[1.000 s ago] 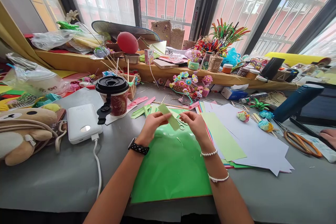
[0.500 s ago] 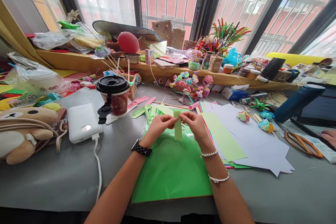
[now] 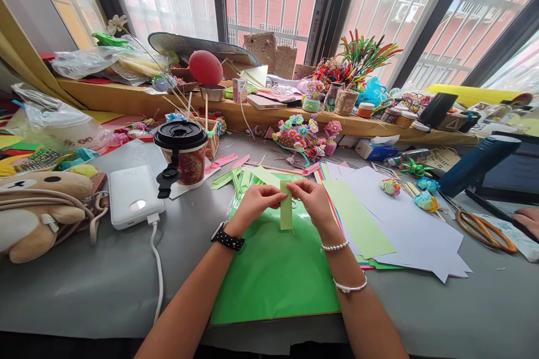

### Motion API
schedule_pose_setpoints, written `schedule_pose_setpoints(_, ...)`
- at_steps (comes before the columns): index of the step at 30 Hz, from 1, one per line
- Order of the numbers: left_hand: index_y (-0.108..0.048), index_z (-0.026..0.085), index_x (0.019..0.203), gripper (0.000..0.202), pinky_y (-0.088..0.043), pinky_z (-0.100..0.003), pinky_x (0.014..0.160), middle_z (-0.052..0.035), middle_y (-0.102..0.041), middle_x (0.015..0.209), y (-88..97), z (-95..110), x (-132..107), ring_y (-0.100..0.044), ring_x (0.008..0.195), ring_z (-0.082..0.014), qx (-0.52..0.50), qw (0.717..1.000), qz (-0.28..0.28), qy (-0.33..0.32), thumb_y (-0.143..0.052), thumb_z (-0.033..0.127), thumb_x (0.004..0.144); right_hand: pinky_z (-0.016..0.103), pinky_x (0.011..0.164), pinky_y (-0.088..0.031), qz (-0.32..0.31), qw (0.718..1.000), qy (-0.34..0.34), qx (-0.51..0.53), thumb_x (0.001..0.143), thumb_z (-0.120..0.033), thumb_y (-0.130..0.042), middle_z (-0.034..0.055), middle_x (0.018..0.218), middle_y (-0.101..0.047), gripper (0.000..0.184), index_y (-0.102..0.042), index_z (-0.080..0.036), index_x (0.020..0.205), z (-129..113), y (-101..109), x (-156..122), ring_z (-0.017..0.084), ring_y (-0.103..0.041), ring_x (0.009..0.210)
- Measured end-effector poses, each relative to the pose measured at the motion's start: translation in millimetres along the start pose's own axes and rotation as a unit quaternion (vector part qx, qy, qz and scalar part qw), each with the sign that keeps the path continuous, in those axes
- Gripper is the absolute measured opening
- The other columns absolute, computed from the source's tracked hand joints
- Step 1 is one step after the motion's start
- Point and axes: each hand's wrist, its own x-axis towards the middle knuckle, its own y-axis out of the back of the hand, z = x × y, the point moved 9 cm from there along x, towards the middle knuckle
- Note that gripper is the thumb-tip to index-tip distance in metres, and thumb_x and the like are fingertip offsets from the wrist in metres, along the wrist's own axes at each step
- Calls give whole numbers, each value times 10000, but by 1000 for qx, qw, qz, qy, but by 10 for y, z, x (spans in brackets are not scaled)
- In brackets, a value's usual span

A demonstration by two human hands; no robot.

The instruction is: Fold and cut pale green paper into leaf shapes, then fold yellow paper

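A narrow light green paper strip [image 3: 286, 213] hangs upright between my two hands. My left hand [image 3: 255, 205] pinches its top from the left, and my right hand [image 3: 312, 202] pinches it from the right. Both hands hover above a glossy green sheet [image 3: 273, 275] lying on the grey table [image 3: 105, 286]. Behind the hands lie more cut green strips [image 3: 238, 178]. My left wrist wears a black dotted watch band; my right wrist carries two bead bracelets.
A lidded coffee cup [image 3: 185, 151] and a white power bank [image 3: 133, 196] with its cable stand at left, beside a plush bear [image 3: 37, 207]. Stacked paper sheets [image 3: 400, 224], orange scissors [image 3: 484, 230] and another person's hand [image 3: 528, 219] are at right. Paper flowers [image 3: 303, 134] crowd the sill.
The strip has turned from slanting to hanging upright, and both hands have drawn together to pinch its top end.
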Motion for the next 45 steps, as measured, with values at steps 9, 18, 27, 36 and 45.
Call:
schedule_pose_setpoints(9, -649, 128, 669, 270, -466, -247, 621, -22, -621, 631, 139, 20, -3, -553, 613, -123, -37, 997, 69, -12, -677, 378, 571, 240, 531, -404, -29, 998, 20, -54, 659, -375, -607, 30, 661, -619, 230, -630, -149, 698, -8, -35, -1, 133, -534, 596)
schedule_pose_setpoints(18, -613, 139, 676, 275, -460, -261, 631, -31, -625, 663, 174, 42, 34, -577, 657, -149, 51, 997, 52, -33, -628, 407, 617, 262, 591, -433, -54, 988, 44, -135, 707, -340, -558, 39, 717, -641, 194, -626, -159, 727, -26, -49, 16, 159, -572, 661)
schedule_pose_setpoints(27, -645, 159, 735, 257, -428, -234, 600, -32, -649, 714, 160, 143, 16, -569, 658, -152, 217, 969, 26, -119, -529, 387, 706, 285, 621, -436, -136, 936, 151, -286, 770, -241, -505, 48, 737, -630, 141, -627, -169, 761, -155, -254, -74, 158, -561, 670)
schedule_pose_setpoints(36, -654, 186, 685, 170, -418, -234, 615, -17, -664, 713, 200, 254, -19, -570, 650, -147, 253, 953, 67, -149, -540, 312, 701, 283, 639, -452, -130, 937, 148, -288, 758, -218, -507, 39, 753, -642, 131, -631, -184, 785, -142, -234, -53, 151, -577, 673)
schedule_pose_setpoints(45, -642, 188, 699, 174, -414, -234, 609, -13, -659, 710, 477, 329, -73, -563, 640, -146, 266, 930, 196, -159, -536, 325, 706, 318, 662, -455, -31, 934, 119, -336, 750, -176, -465, 66, 793, -646, 162, -621, -173, 793, -16, 62, 87, 182, -582, 724)
